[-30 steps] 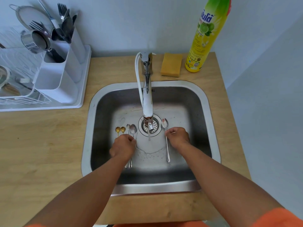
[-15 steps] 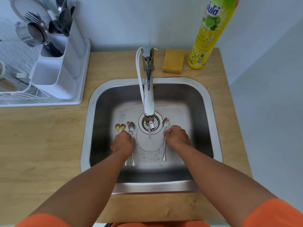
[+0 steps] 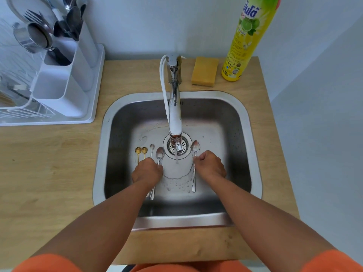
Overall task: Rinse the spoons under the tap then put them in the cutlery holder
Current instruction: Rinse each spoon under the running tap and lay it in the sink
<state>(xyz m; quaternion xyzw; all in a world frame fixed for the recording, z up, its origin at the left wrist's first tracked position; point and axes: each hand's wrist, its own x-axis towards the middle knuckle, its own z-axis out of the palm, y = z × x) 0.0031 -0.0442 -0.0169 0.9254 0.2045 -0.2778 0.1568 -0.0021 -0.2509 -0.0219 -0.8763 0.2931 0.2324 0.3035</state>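
Water runs from the white tap (image 3: 174, 118) into the steel sink (image 3: 243, 122). Left of the drain lie two small gold spoons (image 3: 141, 152), a thin silver spoon (image 3: 151, 149) and a larger silver spoon (image 3: 159, 155). My left hand (image 3: 147, 171) is closed over their handles, gripping the larger silver spoon. Right of the drain a long silver spoon (image 3: 195, 148) lies on the sink floor with my right hand (image 3: 210, 165) pinched on its handle. The white cutlery holder (image 3: 64, 91) stands at the back left, holding several forks and spoons.
A dish rack (image 3: 17, 107) with a metal cup sits at the far left on a white tray. A yellow sponge (image 3: 204, 71) and a tall yellow dish-soap bottle (image 3: 247, 38) stand behind the sink at the right. The wooden counter (image 3: 49, 163) surrounds the sink.
My right hand has closed on the long spoon and turned it straighter, its handle now pointing toward me. My left hand stays over the left spoons. The camera has shifted slightly.
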